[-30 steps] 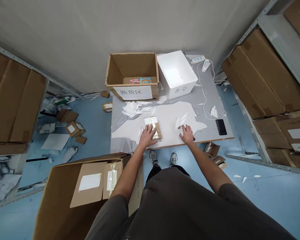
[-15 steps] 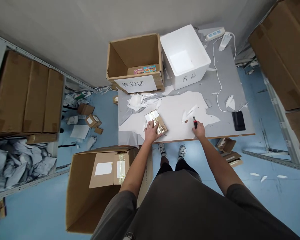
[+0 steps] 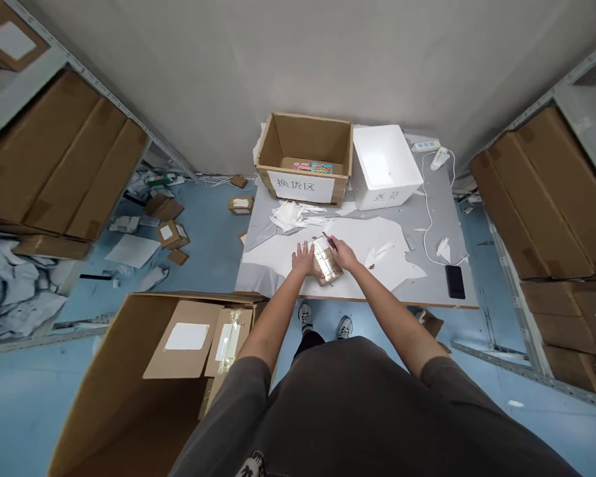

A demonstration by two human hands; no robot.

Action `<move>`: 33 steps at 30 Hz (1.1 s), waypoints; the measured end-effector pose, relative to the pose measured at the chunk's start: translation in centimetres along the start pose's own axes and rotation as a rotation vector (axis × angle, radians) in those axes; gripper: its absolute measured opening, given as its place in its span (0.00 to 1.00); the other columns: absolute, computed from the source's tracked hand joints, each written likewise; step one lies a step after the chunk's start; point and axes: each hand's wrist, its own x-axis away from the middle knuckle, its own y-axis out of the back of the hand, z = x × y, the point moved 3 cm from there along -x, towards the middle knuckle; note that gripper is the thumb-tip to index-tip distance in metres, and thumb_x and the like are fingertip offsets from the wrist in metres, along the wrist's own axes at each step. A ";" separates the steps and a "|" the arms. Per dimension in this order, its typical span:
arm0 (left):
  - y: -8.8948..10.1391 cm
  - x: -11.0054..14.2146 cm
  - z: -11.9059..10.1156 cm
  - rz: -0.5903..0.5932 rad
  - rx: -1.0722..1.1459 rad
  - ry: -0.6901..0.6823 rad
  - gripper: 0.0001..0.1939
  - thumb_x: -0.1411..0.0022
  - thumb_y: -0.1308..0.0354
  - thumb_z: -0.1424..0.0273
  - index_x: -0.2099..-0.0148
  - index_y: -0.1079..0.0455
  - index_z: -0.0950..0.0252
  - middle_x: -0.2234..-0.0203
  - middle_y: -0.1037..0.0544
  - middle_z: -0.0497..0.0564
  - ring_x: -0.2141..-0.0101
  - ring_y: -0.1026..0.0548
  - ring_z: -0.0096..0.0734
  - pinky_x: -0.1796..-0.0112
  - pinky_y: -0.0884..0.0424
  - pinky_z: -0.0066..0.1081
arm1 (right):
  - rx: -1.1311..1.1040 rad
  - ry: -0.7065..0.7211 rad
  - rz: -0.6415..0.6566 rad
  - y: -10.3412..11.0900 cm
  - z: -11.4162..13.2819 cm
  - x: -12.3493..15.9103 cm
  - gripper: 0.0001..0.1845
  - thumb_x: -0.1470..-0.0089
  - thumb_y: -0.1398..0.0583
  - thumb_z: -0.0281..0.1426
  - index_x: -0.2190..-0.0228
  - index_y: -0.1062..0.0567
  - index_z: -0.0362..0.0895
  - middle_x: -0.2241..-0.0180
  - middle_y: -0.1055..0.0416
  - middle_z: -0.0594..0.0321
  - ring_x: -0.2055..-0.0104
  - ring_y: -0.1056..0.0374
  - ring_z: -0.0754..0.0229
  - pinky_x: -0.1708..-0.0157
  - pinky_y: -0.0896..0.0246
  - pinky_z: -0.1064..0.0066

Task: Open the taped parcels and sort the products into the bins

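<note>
A small taped cardboard box (image 3: 328, 262) lies tilted to my view on the white paper near the table's front edge. My left hand (image 3: 304, 260) grips it along its left side, the thumb towards the near end. Wrapped in my right hand (image 3: 345, 254) is a red and black utility knife (image 3: 332, 243), its blade pointing away over the far right corner of the box. Whether the blade touches the tape is too small to tell. Crumpled white paper scraps (image 3: 289, 216) lie beyond the box, with more scraps to the right.
At the table's back stand a labelled open carton (image 3: 305, 187) and a white foam box (image 3: 388, 196). A black phone (image 3: 455, 282) lies at the right by a white cable. A large open carton (image 3: 104, 371) stands at my left. Shelves of cartons (image 3: 536, 199) flank both sides.
My right hand came up with the utility knife from the right part of the table and moved left to the box. My left hand stays at the box. The view has shifted.
</note>
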 end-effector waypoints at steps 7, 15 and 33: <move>-2.4 -1.3 1.0 -0.063 0.118 -0.039 0.74 0.54 0.24 0.45 0.17 0.61 0.62 0.19 0.66 0.65 0.22 0.71 0.66 0.27 0.60 0.65 | 0.126 -0.001 0.155 -3.4 2.3 -1.8 0.34 0.28 0.49 0.34 0.25 0.41 0.42 0.42 0.22 0.45 0.43 0.25 0.42 0.46 0.33 0.59; -2.5 -1.1 1.5 -0.002 0.002 -0.020 0.84 0.62 0.19 0.46 0.16 0.68 0.60 0.19 0.73 0.58 0.23 0.74 0.68 0.27 0.58 0.64 | 0.298 -0.099 0.266 -3.3 5.4 -2.8 0.40 0.37 0.36 0.34 0.28 0.38 0.42 0.47 0.20 0.41 0.46 0.22 0.40 0.51 0.32 0.59; -1.4 0.3 1.2 0.029 -0.086 0.013 0.82 0.57 0.21 0.45 0.17 0.72 0.57 0.19 0.76 0.54 0.22 0.72 0.66 0.26 0.54 0.60 | 0.381 -0.196 0.477 -1.9 6.2 5.5 0.28 0.33 0.34 0.33 0.36 0.31 0.40 0.42 0.23 0.42 0.41 0.23 0.45 0.50 0.31 0.64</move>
